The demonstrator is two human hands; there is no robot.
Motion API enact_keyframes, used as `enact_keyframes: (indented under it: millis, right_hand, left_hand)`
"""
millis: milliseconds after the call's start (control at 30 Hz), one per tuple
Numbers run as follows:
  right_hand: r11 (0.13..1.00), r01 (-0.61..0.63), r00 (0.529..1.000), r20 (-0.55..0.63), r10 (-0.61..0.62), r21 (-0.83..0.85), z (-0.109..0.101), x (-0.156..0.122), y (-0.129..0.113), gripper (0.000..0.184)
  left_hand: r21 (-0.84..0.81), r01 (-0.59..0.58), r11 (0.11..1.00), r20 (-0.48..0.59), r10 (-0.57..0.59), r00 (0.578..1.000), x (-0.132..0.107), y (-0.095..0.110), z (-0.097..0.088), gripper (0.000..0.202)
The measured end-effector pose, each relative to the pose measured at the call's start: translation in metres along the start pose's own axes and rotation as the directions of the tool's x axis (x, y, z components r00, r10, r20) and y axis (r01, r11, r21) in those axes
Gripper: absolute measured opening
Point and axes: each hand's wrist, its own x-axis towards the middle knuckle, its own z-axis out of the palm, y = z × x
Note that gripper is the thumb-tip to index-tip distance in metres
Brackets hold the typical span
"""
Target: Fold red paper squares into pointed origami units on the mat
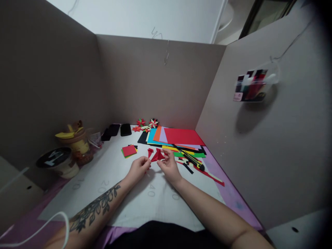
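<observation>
Between my two hands is a folded red paper piece point(157, 155), raised a little over the white sheet point(124, 197). The fingers of my right hand point(169, 166) are closed on its right side. My left hand point(140, 167) pinches at a smaller folded red paper piece point(150, 152) beside it; whether the two pieces are joined I cannot tell. To the left lies a stack of small square papers point(129, 150), red on top with green and yellow edges below.
Coloured paper sheets point(184, 136) are fanned at the back right, with a utility knife point(193, 160) and paper scraps point(188, 168) in front. Folded paper stars point(153, 123) sit at the back. Pots point(79, 145) and a phone point(126, 129) stand left. A plastic pouch point(251, 86) hangs on the right wall.
</observation>
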Motion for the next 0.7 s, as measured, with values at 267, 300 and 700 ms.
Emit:
enact_keyframes:
  millis: [267,300,700]
  right_hand:
    - [0.989,-0.022,0.992,0.124,0.040,-0.144,-0.0051,0.0051,-0.0009,0.011]
    - [0.987,-0.023,0.991,0.125,0.043,-0.157,-0.0052,0.0056,-0.0006,0.011]
    - [0.983,-0.098,0.990,0.084,0.112,-0.156,-0.0079,0.0082,-0.0016,0.012]
  left_hand:
    - [0.044,-0.032,0.999,0.056,0.030,0.998,-0.0025,0.0035,0.0003,0.024]
    - [0.045,-0.033,0.998,0.063,0.030,0.998,-0.0029,0.0042,0.0004,0.024]
    - [0.102,-0.128,0.987,0.085,0.119,0.989,-0.0027,0.0012,0.0007,0.021]
